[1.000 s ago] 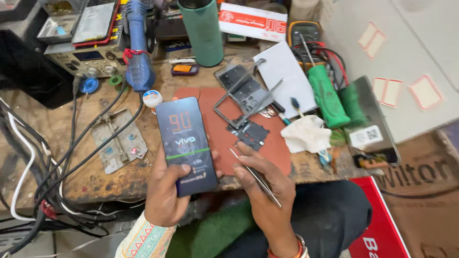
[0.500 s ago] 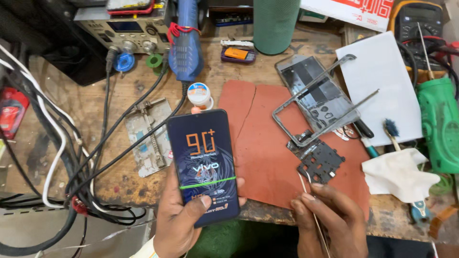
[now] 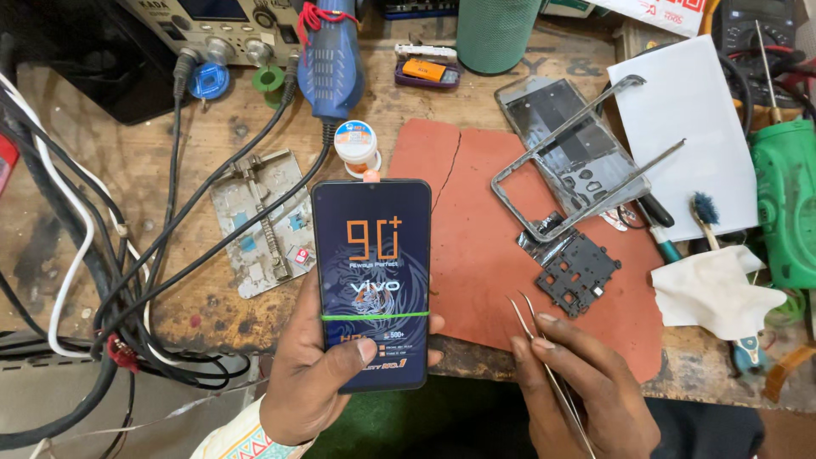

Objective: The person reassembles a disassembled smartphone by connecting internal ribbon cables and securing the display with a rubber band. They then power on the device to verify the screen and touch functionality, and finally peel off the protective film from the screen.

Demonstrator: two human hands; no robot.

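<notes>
I have the smartphone (image 3: 372, 285) clamped in my left hand (image 3: 319, 374), thumb across the lower glass, fingers wrapped behind; it hangs over the near edge of the counter (image 3: 161, 170), just left of the red work mat (image 3: 484, 246). My right hand (image 3: 578, 391) pinches a pair of tweezers (image 3: 529, 327) closed between thumb and fingers, tips pointing up toward the black shield plate (image 3: 576, 274). To do this well, I judge the phone should stay flat and steady, tweezer tips clear of the screen. Its long axis runs away from me, top edge toward the small solder-paste jar (image 3: 355, 144), screen facing up.
</notes>
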